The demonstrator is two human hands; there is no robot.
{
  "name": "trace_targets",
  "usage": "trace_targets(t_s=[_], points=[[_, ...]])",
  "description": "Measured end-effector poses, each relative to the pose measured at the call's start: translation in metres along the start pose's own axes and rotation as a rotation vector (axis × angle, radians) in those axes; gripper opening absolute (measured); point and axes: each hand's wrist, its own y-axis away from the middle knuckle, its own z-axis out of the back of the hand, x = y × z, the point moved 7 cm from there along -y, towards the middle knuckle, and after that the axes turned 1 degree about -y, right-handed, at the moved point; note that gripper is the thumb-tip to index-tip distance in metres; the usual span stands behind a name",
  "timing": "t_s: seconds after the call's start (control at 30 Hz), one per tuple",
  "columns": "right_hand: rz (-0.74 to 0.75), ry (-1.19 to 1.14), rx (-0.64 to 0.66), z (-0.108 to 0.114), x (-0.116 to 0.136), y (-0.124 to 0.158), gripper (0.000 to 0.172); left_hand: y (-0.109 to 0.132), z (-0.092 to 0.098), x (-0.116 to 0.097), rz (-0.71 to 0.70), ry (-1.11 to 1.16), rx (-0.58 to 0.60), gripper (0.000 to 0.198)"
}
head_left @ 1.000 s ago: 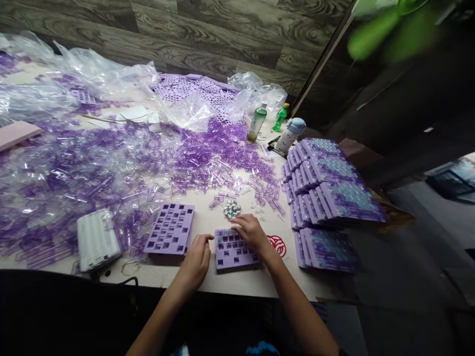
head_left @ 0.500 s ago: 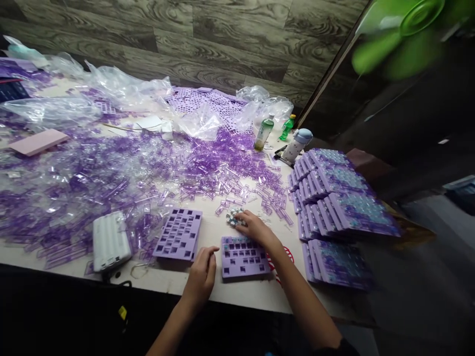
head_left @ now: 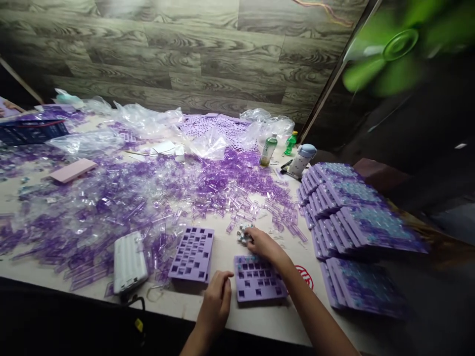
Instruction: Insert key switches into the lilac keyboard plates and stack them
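Observation:
My right hand (head_left: pixel 266 246) reaches forward, its fingertips at a small heap of key switches (head_left: pixel 244 235) on the pale tabletop (head_left: pixel 260 316). Whether those fingers grip any switch is hidden. Just below that hand lies a lilac keyboard plate (head_left: pixel 258 284) with square cut-outs, some filled. My left hand (head_left: pixel 215 307) hangs at the table's front edge, fingers curled, left of that plate and holding nothing visible. A second lilac plate (head_left: pixel 191 254) lies farther left, its holes mostly empty.
Several stacks of filled plates (head_left: pixel 356 232) stand at right. A wide spread of clear purple plastic tubes (head_left: pixel 129 207) covers the table's left and middle. Behind are plastic bags (head_left: pixel 211 146), bottles (head_left: pixel 269 150), a white ribbed block (head_left: pixel 128 262) and a blurred green fan (head_left: pixel 386 57).
My right hand has moved from the near plate forward to the switch heap. The whole view has shifted down and right as my head moved, showing more wall.

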Motion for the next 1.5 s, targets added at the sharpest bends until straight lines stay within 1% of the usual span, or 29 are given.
trace_targets(t_s=[0.13, 0.3, 0.33, 0.37, 0.47, 0.5, 0.53, 0.6, 0.73, 0.8, 0.9, 0.93, 1.03, 1.07, 1.13, 1.2, 1.27, 1.37, 1.43, 1.5], points=[[-0.037, -0.074, -0.025, 0.003, -0.005, -0.003, 0.028, -0.001, 0.000, 0.000, 0.000, 0.016, -0.001, 0.021], [-0.137, -0.242, -0.049, 0.013, -0.013, -0.001, 0.028, 0.000, 0.001, 0.000, 0.023, 0.054, -0.035, 0.022], [-0.157, -0.346, -0.046, 0.015, -0.014, 0.002, 0.027, 0.000, 0.001, 0.000, 0.032, 0.063, -0.045, 0.023], [-0.178, -0.508, -0.039, 0.016, -0.014, 0.005, 0.028, 0.000, 0.001, 0.000, 0.039, 0.070, -0.049, 0.023], [-0.236, -1.174, -0.029, 0.017, -0.012, 0.019, 0.035, 0.000, 0.001, 0.000, 0.040, 0.071, -0.044, 0.023], [-0.251, -1.353, -0.034, 0.018, -0.012, 0.023, 0.038, -0.001, 0.001, 0.000, 0.033, 0.069, -0.037, 0.023], [-0.263, -1.466, -0.045, 0.019, -0.012, 0.027, 0.039, -0.001, 0.001, 0.000, 0.027, 0.068, -0.033, 0.023], [-0.286, -1.604, -0.075, 0.020, -0.013, 0.033, 0.038, -0.002, 0.002, 0.000, 0.022, 0.073, -0.039, 0.023], [-0.363, -1.771, -0.139, 0.020, -0.017, 0.038, 0.024, -0.004, 0.005, -0.003, 0.041, 0.113, -0.057, 0.022], [-0.384, -1.779, -0.151, 0.018, -0.013, 0.041, 0.022, -0.004, 0.009, -0.004, 0.078, 0.160, -0.084, 0.023], [-0.337, -1.648, -0.104, 0.013, 0.005, 0.049, 0.029, -0.007, 0.014, -0.001, 0.201, 0.276, -0.112, 0.027], [-0.308, -1.576, -0.066, 0.010, 0.014, 0.053, 0.030, -0.009, 0.014, 0.001, 0.253, 0.332, -0.096, 0.030], [-0.211, -1.370, 0.081, -0.005, 0.043, 0.065, 0.035, -0.016, 0.005, 0.002, 0.391, 0.527, 0.023, 0.041], [-0.176, -1.322, 0.132, -0.010, 0.052, 0.069, 0.035, -0.018, 0.003, 0.000, 0.412, 0.571, 0.052, 0.043], [-0.112, -1.261, 0.214, -0.018, 0.066, 0.074, 0.035, -0.022, 0.002, -0.007, 0.403, 0.589, 0.073, 0.042], [-0.079, -1.237, 0.248, -0.022, 0.073, 0.077, 0.034, -0.025, 0.004, -0.016, 0.366, 0.555, 0.070, 0.039], [-0.097, -1.248, 0.237, -0.024, 0.074, 0.078, 0.036, -0.025, 0.006, -0.023, 0.357, 0.532, 0.068, 0.039], [-0.145, -1.277, 0.193, -0.023, 0.071, 0.078, 0.037, -0.024, 0.008, -0.028, 0.382, 0.525, 0.063, 0.038], [-0.152, -1.275, 0.125, -0.021, 0.068, 0.079, 0.035, -0.024, 0.009, -0.028, 0.395, 0.536, 0.051, 0.035], [-0.147, -1.267, 0.043, -0.017, 0.066, 0.079, 0.032, -0.024, 0.007, -0.025, 0.427, 0.595, 0.045, 0.034]])
